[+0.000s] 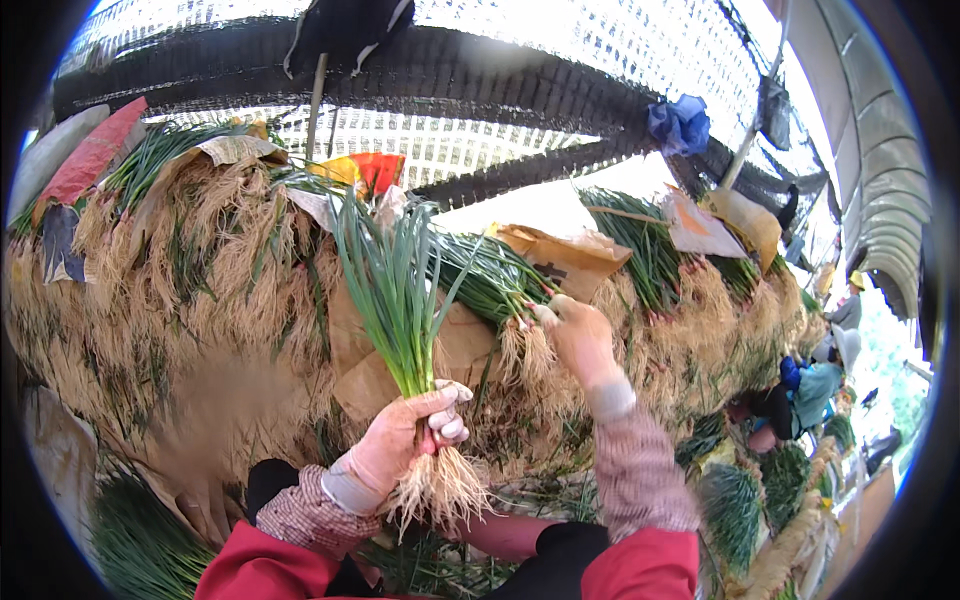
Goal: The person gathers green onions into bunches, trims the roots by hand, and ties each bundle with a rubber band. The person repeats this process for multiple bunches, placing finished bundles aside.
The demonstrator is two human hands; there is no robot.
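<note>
My left hand, with pale coverings on its fingertips, is closed around the base of a bunch of green onions. The bunch stands upright, long green leaves above my fist and pale stringy roots below it. My right hand reaches to the pile ahead, its covered fingertips at the reddish bulb ends of more green onions lying there, leaves towards the upper left. Whether those fingers grip any stalk cannot be told.
A long high heap of rooted green onions crosses the view, with brown paper and sacking over parts. Loose green onions lie at lower left. Dark shade netting hangs behind. Another person sits at the right beside more bunches.
</note>
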